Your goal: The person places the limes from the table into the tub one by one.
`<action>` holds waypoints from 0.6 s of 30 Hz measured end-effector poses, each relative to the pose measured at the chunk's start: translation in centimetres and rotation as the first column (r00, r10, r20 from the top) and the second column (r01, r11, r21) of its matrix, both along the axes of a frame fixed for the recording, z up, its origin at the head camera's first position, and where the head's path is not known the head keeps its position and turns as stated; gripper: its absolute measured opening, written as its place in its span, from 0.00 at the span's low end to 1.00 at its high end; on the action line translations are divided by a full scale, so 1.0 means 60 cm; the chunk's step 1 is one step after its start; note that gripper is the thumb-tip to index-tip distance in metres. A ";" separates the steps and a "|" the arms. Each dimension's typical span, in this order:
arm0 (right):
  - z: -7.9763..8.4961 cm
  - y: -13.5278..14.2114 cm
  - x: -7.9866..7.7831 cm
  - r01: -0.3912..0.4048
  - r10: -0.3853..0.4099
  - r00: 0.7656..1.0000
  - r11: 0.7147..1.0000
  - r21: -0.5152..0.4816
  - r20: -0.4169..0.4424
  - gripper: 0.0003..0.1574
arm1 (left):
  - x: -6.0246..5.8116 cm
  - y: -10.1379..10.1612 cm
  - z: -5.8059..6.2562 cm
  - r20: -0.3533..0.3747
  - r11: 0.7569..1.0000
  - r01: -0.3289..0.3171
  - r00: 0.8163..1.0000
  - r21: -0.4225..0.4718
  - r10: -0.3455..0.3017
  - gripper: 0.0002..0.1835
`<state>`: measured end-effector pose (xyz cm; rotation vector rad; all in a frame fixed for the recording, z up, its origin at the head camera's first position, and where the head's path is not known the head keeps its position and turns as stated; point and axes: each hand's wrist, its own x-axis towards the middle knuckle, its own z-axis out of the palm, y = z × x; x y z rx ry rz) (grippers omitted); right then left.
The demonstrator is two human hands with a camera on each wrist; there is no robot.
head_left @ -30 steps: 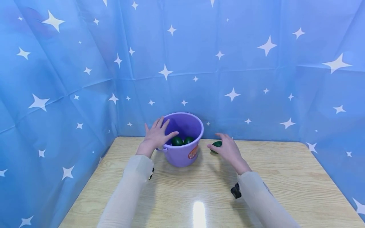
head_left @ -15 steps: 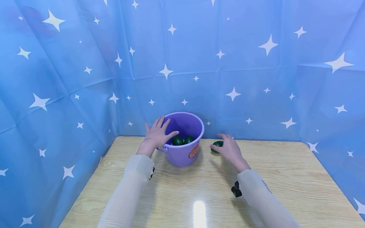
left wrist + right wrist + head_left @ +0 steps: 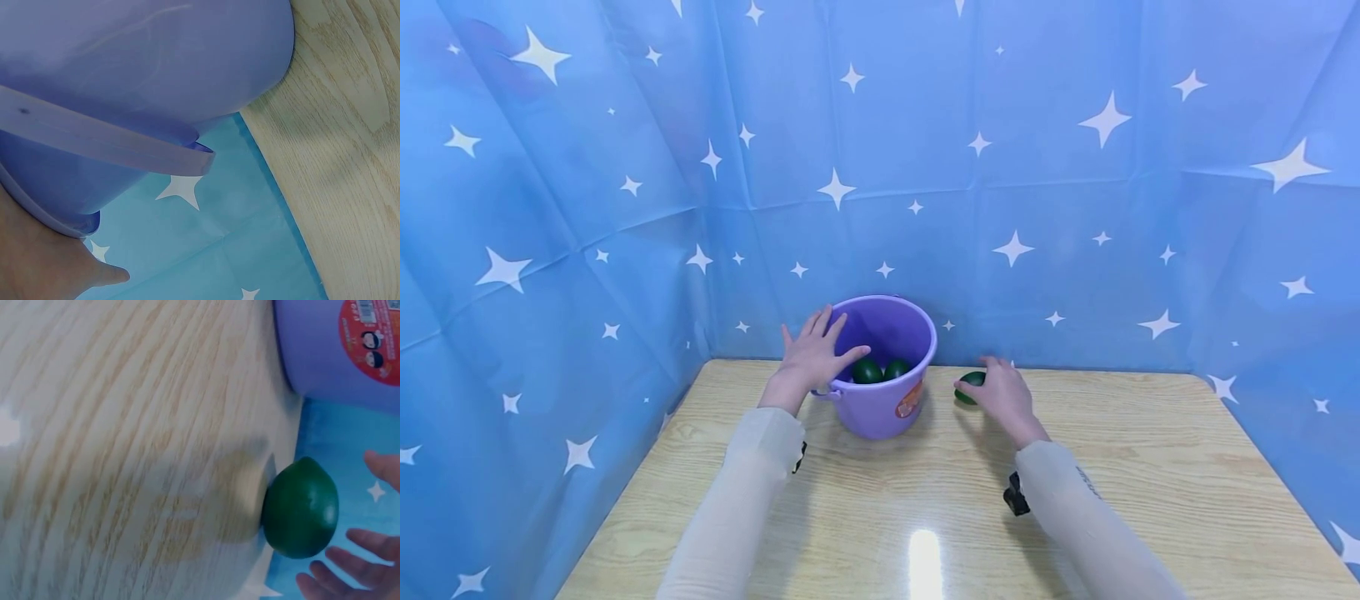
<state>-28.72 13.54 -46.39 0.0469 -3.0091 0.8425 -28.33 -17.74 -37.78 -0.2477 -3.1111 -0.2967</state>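
A purple bucket (image 3: pixel 874 417) stands upright near the back of the table, with two dark green limes (image 3: pixel 867 372) visible inside. My left hand (image 3: pixel 808 362) rests at its left rim, fingers spread and thumb reaching over the opening. In the left wrist view, part of that hand (image 3: pixel 44 259) shows against the bucket's rim. To the right of the bucket, another green lime (image 3: pixel 301 509) lies on the table. My right hand (image 3: pixel 1006 398) is right at it, thumb on the near side and fingers over the far side. The right wrist view shows its fingers (image 3: pixel 362 562) loosely extended beside the lime.
The pale wooden table (image 3: pixel 865 517) ends at a blue curtain (image 3: pixel 1045 192) with white stars, behind and on both sides. The bucket's handle (image 3: pixel 106 134) hangs down its outer side. An orange-red sticker (image 3: pixel 908 400) marks the bucket's front right.
My right hand has shifted slightly, and its thumb and fingers have come a little closer to the lime on the table. The left hand and bucket have stayed put.
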 end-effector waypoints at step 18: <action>-0.025 -0.010 -0.010 0.090 -0.095 0.992 0.994 0.067 0.081 0.54 | -0.001 0.001 -0.002 0.010 1.000 -0.007 1.000 -0.004 0.007 0.48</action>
